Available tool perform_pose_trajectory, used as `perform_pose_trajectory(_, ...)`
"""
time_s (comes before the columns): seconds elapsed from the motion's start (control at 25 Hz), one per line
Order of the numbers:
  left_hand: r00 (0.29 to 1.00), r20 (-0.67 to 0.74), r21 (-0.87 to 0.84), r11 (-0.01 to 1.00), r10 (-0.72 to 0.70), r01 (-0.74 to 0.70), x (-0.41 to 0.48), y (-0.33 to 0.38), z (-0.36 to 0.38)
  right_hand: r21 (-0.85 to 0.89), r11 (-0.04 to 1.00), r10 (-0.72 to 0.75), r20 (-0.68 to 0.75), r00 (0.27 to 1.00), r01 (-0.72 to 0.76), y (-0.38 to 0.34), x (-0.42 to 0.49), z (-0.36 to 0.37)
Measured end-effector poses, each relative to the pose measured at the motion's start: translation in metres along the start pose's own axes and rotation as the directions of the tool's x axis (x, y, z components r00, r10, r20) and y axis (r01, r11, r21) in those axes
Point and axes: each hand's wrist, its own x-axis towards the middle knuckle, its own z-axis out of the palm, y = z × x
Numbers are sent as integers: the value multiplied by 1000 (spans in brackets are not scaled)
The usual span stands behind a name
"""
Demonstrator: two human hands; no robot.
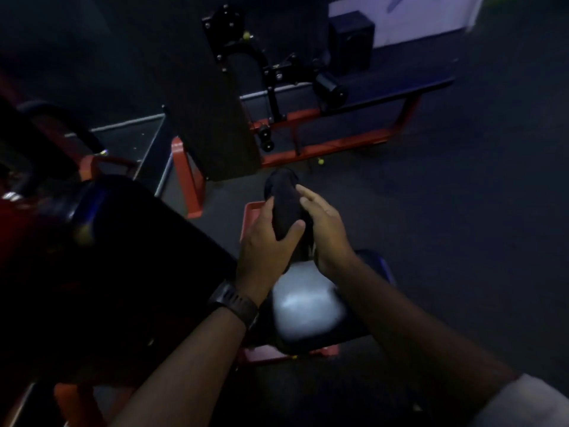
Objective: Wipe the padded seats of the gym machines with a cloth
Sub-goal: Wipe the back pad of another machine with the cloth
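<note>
A dark cloth [284,204] is bunched between both hands in the middle of the view, above a shiny padded seat [308,306] on a red frame. My left hand [264,245], with a dark watch on its wrist, grips the cloth from the left with the thumb across it. My right hand [323,223] holds the cloth's right side, fingers lying along it. The seat reflects light and lies just below and nearer than the hands.
A large dark back pad [129,257] fills the left. Another upright pad [228,112] and a red machine frame [338,143] with black rollers stand beyond. Dark floor [462,211] spreads to the right. The scene is dim and blurred.
</note>
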Motion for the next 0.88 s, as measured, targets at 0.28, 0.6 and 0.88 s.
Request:
perform_pose_trajectory(0.28, 991, 109, -299, 953, 78, -42, 88, 146, 139, -250, 934, -317, -255, 913, 255, -127, 25, -161)
perform_pose_trajectory(0.6, 904, 320, -687, 727, 282, 16, 125, 349, 310, -177, 979, -175, -441, 880, 106, -291, 33, -348)
perform_pose_trajectory(0.88, 788, 431, -776, 626, 440, 74, 213, 471, 450, -351, 880, -475, -662, 580, 320, -386, 88, -470)
